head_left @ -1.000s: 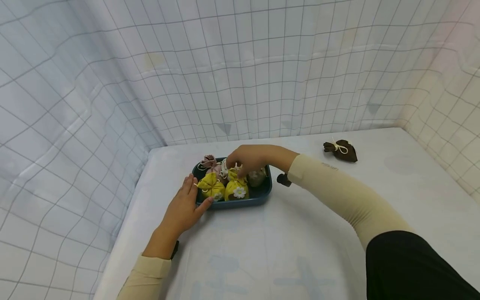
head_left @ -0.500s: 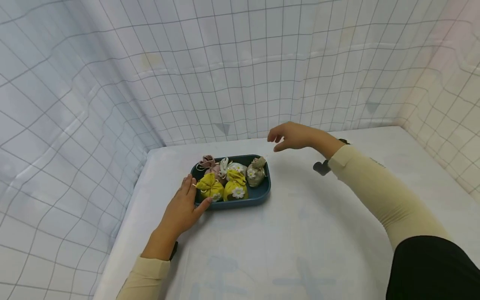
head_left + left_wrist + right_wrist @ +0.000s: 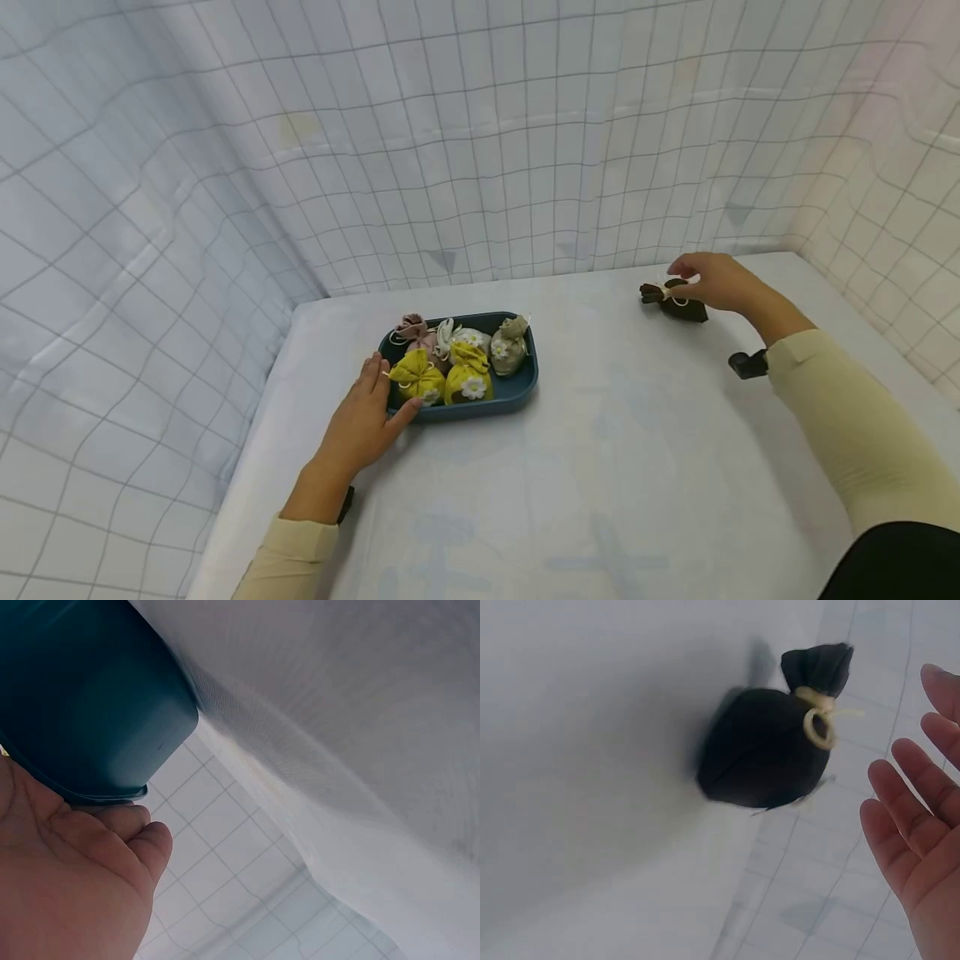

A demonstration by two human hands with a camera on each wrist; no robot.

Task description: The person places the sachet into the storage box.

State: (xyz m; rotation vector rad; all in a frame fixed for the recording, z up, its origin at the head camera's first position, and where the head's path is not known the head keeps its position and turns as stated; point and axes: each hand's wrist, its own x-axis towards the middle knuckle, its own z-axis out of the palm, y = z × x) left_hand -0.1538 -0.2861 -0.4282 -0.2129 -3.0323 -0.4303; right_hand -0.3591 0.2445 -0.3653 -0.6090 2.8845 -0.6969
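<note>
**Right hand at the brown pouch, left hand steadying the tray**

The right hand [image 3: 712, 282] hovers over the dark brown drawstring pouch [image 3: 678, 302] at the far right of the worktop [image 3: 600, 467]. Its grip is wide: in the right wrist view the fingers [image 3: 907, 817] are spread and straight, just beside the pouch [image 3: 769, 746] but not touching it. The pouch lies on its side, its tied neck and cream cord loop [image 3: 819, 726] turned toward the fingertips.

Well apart, to the left of that grip, the left hand [image 3: 363, 421] rests flat and relaxed against the near left corner of the blue tray [image 3: 525, 387]; the left wrist view shows the palm [image 3: 67, 877] pressed to the tray's rounded corner [image 3: 112, 735]. Its fingers are straight, holding nothing. The tray carries two yellow pouches with daisies [image 3: 446, 377], a pink one [image 3: 412, 327], a white one [image 3: 459, 335] and a beige one [image 3: 510, 350].

To my eye, the sound way to take the brown pouch is to close thumb and fingers round the gathered neck just under the cord, where the cloth is firm, rather than squeezing the soft body. The left hand would do well to keep bracing the tray so it cannot slide.
</note>
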